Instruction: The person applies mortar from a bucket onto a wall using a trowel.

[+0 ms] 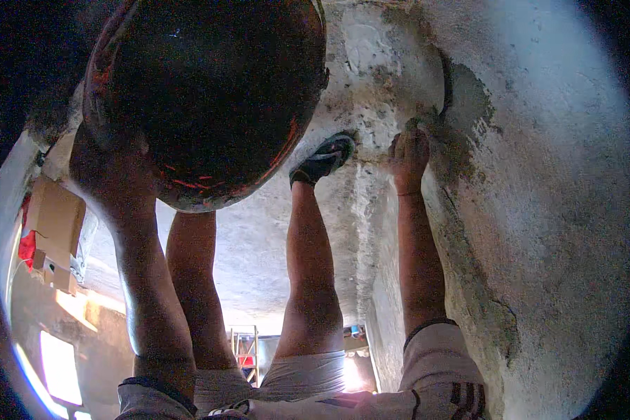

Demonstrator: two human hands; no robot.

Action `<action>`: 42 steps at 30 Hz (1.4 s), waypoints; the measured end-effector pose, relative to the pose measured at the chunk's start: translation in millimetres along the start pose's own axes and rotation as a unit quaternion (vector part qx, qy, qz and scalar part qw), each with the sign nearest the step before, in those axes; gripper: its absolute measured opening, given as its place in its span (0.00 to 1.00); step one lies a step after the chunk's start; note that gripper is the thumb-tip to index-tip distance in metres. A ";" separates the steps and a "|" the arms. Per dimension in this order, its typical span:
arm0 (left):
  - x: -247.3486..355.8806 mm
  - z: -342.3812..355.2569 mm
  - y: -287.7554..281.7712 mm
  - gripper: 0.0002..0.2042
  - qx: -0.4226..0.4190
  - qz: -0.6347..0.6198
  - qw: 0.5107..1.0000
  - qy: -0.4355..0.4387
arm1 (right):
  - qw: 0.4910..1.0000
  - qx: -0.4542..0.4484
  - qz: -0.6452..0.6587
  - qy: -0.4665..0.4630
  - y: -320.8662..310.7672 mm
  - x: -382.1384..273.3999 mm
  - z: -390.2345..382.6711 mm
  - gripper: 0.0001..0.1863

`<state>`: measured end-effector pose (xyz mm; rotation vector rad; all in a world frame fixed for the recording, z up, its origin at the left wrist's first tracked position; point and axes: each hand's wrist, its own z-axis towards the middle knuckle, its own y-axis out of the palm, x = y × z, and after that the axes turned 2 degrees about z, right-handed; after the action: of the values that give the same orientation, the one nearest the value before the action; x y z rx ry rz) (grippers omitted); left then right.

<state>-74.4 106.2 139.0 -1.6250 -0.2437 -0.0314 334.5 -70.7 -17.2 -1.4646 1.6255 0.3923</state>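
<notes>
**Wet mortar pressed into wall corner; pan held in other hand**

Grey mortar (462,105) sits as a dark, damp patch on the rough plastered wall (560,210), at about one o'clock in the frame, just beside the vertical corner edge. The right hand (409,155) lies against the wall at the patch's lower left edge, fingers closed together and pressed flat into the material; individual fingertips are coated and hard to separate by eye.

The left hand (101,157), at about ten o'clock, grips the rim of a large, dark, round pan (210,91) with a worn reddish edge. The fingers wrap under the rim and are mostly hidden by it, so the exact grip cannot be told.

Handling judgement: the mortar looks soft, heavy for its bulk and sticky; it should smear under pressure and sag if left thick. It is best taken in a cupped palm and pushed in, not pinched. The pan, if loaded, would be weighty and wants a firm hold at the rim.

Concealed or unclear: the pan's contents are not visible. One shoe (323,159) shows near centre; the other foot is behind the pan. A cardboard box (52,231) at nine o'clock is partly cut off. Frame edges are dark.
</notes>
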 end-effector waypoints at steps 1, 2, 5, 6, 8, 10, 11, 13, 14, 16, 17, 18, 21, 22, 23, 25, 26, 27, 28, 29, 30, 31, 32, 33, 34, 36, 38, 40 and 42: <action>4.0 -1.0 1.3 0.15 0.006 -0.072 0.995 -0.072 | 0.990 -0.009 0.108 0.094 -1.9 -2.4 0.3 0.11; 8.9 2.3 -2.0 0.15 0.006 -0.074 0.995 -0.072 | 0.990 -0.008 0.108 0.092 -5.8 1.3 1.4 0.11; 14.9 6.9 -6.3 0.14 0.022 0.018 0.999 0.044 | 0.978 0.028 -0.202 -0.039 -17.4 6.2 -0.9 0.10; 10.4 3.5 -2.2 0.15 0.023 -0.048 0.999 -0.005 | 0.996 0.056 -0.067 -0.020 -20.2 0.5 -8.5 0.09; 6.3 2.8 0.3 0.15 0.025 -0.110 0.992 -0.054 | 0.994 0.081 0.073 0.001 -16.1 -22.0 -24.3 0.09; 2.0 5.9 -7.3 0.18 0.023 -0.045 0.999 0.007 | 0.951 -0.005 0.308 0.019 6.1 -63.1 -43.3 0.16; 1.8 3.5 -5.3 0.18 0.023 -0.049 0.999 0.006 | 0.952 -0.004 0.305 0.017 6.5 -60.2 -42.5 0.16; -1.3 -3.4 -1.6 0.20 -0.005 -0.122 0.991 -0.056 | 0.992 0.065 0.074 0.073 7.0 -43.7 -37.1 0.13; 2.7 0.0 -3.4 0.20 -0.006 -0.119 0.991 -0.055 | 0.992 0.065 0.077 0.074 8.9 -32.8 -33.8 0.13; 19.5 8.4 -2.5 0.20 0.031 0.037 0.996 0.081 | 0.964 -0.014 -0.251 -0.090 4.3 -16.2 -21.6 0.11; 14.3 9.8 -3.5 0.20 0.031 0.047 0.995 0.085 | 0.980 0.034 -0.168 0.104 24.0 -21.4 -16.8 0.14; 12.5 7.0 1.5 0.20 0.053 -0.069 0.995 0.057 | 0.979 0.035 -0.169 0.106 22.8 -13.6 -11.4 0.14; 7.6 5.4 2.1 0.20 0.062 -0.023 0.994 0.087 | 0.965 0.062 -0.230 -0.111 15.8 -1.2 -3.3 0.17; 6.6 5.9 0.5 0.19 0.048 0.138 0.979 0.142 | 0.968 0.056 -0.230 -0.082 7.1 -2.8 -3.0 0.16; 3.9 7.0 -3.2 0.19 0.048 0.139 0.979 0.142 | 0.972 0.047 -0.226 -0.052 4.9 -6.6 -5.6 0.15; -2.3 9.9 -12.6 0.20 -0.066 0.126 0.977 0.159 | 0.909 0.046 -0.373 -0.179 14.8 -34.7 -13.9 0.14; 4.2 11.3 -15.7 0.20 -0.065 0.131 0.976 0.159 | 0.807 0.046 -0.504 -0.305 19.4 -47.8 -18.6 0.14; 19.4 9.7 -10.4 0.21 -0.014 0.038 0.996 0.084 | 0.806 0.046 -0.505 -0.307 16.4 -50.3 -23.5 0.14; 27.1 8.3 -6.8 0.21 0.037 -0.055 0.998 0.008 | 0.952 0.076 -0.246 -0.163 13.3 -52.5 -29.1 0.13; 23.3 6.7 -5.9 0.21 0.036 -0.058 0.998 0.006 | 0.994 0.099 0.038 -0.001 10.9 -60.0 -34.6 0.13; 15.4 5.2 -6.0 0.22 -0.003 -0.022 1.000 0.002 | 0.995 0.098 0.035 -0.001 10.3 -66.7 -39.9 0.13; 10.9 4.4 -6.3 0.24 -0.043 0.014 0.999 -0.001 | 0.996 0.085 0.019 0.013 11.7 -73.8 -44.9 0.12; 13.1 4.8 -4.9 0.24 -0.043 0.013 0.999 -0.003 | 0.997 0.073 0.003 0.026 12.8 -79.2 -46.2 0.12; 16.5 5.8 -3.6 0.23 -0.013 -0.002 1.000 0.015 | 0.997 0.072 0.002 0.026 9.0 -75.3 -44.9 0.12; 18.1 6.2 -2.8 0.23 0.017 -0.016 0.999 0.033 | 0.997 0.046 -0.022 0.060 2.7 -66.8 -42.8 0.12; 15.0 6.2 -2.8 0.23 0.014 0.008 0.999 0.045 | 0.994 0.020 -0.044 0.095 -0.1 -58.3 -38.6 0.13; 12.9 5.2 -2.7 0.23 0.011 0.029 0.998 0.055 | 0.986 -0.005 0.108 0.125 -3.1 -50.3 -34.2 0.12; 13.0 5.9 -4.6 0.24 0.028 0.082 0.993 0.084 | 0.994 0.007 0.073 0.083 -27.2 -29.1 -20.5 0.11; 4.5 3.9 -0.5 0.24 0.016 0.023 0.998 0.051 | 0.998 0.016 0.041 0.048 -28.3 -35.1 -24.3 0.11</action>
<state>-70.5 110.7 139.9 -1.5923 -0.1273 -0.0742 347.7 -73.4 32.2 -1.4156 1.7644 0.3448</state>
